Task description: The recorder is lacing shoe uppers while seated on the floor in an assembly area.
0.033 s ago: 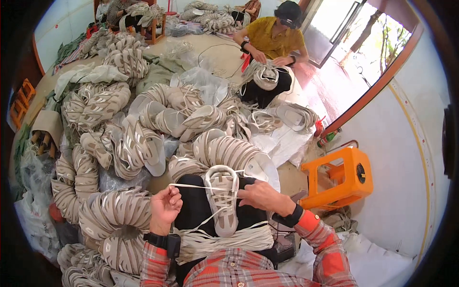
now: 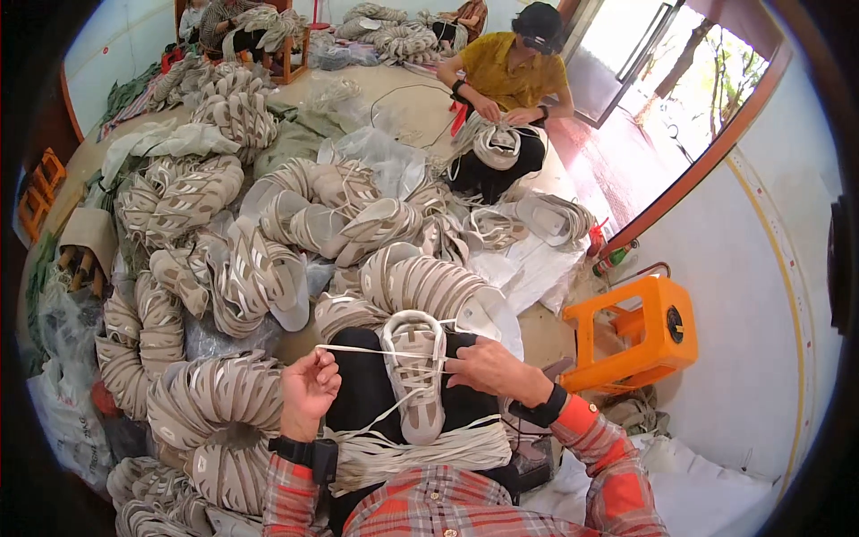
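A beige and grey shoe upper lies across my dark-clad lap, its opening away from me and its toe toward me. Cream lacing crosses its front in several rows. To its left, my left hand pinches the end of a shoelace, which runs taut across to the upper. My right hand is closed at the upper's right edge, with fingertips on the lace there; part of that grip is hidden. A bundle of loose cream laces rests on my lap below the toe.
Stacked shoe uppers in curved rows cover the floor to the left and ahead. An orange plastic stool stands at right, near a green bottle. Opposite, a person in a yellow shirt handles another upper beside the open doorway.
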The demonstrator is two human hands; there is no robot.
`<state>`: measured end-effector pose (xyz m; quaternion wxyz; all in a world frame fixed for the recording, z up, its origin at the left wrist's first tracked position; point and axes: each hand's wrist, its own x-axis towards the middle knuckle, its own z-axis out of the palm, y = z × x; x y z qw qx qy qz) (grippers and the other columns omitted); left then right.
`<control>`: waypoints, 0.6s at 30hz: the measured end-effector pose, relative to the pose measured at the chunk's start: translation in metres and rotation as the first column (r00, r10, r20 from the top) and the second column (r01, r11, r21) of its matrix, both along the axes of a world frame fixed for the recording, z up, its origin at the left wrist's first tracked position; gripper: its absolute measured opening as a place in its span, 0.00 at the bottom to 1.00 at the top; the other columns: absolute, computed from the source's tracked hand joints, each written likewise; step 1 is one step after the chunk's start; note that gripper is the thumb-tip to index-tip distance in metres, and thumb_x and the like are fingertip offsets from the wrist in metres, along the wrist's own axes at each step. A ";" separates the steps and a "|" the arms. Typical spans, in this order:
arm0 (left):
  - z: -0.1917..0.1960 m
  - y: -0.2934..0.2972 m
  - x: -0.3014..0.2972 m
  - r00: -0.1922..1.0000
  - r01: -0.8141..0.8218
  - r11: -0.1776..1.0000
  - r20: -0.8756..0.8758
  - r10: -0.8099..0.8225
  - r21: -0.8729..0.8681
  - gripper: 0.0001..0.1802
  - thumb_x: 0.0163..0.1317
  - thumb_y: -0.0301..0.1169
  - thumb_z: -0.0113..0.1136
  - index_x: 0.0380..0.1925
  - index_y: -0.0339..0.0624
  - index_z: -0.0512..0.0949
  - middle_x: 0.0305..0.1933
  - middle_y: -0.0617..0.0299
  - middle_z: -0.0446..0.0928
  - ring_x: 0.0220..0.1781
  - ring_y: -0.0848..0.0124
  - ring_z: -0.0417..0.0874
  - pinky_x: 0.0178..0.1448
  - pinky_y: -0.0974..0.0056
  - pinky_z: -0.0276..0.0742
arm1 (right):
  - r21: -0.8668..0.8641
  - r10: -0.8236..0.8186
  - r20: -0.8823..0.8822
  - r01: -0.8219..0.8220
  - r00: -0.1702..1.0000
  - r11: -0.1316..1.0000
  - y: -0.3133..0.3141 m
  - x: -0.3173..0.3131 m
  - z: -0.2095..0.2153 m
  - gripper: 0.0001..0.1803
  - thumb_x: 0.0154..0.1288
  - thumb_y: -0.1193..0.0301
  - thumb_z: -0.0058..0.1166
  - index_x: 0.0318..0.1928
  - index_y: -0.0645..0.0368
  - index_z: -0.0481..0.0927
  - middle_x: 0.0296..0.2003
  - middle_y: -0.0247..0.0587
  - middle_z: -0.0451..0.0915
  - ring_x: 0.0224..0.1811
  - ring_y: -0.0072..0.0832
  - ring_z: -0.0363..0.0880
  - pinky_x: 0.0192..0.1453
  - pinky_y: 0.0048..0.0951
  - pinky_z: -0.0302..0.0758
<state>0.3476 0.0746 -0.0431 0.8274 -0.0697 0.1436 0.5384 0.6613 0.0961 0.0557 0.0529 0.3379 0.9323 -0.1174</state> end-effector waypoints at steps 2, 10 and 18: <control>0.003 0.000 0.003 1.000 0.005 1.000 -0.005 -0.005 0.001 0.05 0.59 0.29 0.52 0.30 0.39 0.70 0.27 0.62 0.69 0.20 0.74 0.64 0.24 0.70 0.59 | 0.002 -0.012 -0.033 0.012 0.999 1.000 0.002 0.004 -0.003 0.11 0.60 0.62 0.53 0.32 0.57 0.75 0.25 0.38 0.73 0.28 0.39 0.72 0.37 0.34 0.69; 0.017 0.004 -0.032 0.969 -0.242 0.967 0.078 0.236 0.076 0.05 0.61 0.28 0.49 0.30 0.37 0.70 0.26 0.62 0.68 0.20 0.75 0.62 0.24 0.71 0.56 | -0.417 -0.089 -0.395 -0.092 0.914 0.904 0.007 -0.006 0.012 0.10 0.57 0.66 0.57 0.30 0.60 0.81 0.34 0.38 0.74 0.41 0.33 0.70 0.46 0.31 0.68; 0.041 0.021 -0.161 0.809 -0.559 0.728 0.070 0.583 0.397 0.06 0.64 0.28 0.46 0.30 0.36 0.69 0.26 0.63 0.64 0.20 0.75 0.60 0.24 0.70 0.56 | -0.457 -0.274 -0.364 0.086 0.890 0.885 0.028 0.009 -0.040 0.16 0.60 0.68 0.55 0.48 0.60 0.73 0.38 0.42 0.78 0.36 0.30 0.77 0.38 0.29 0.73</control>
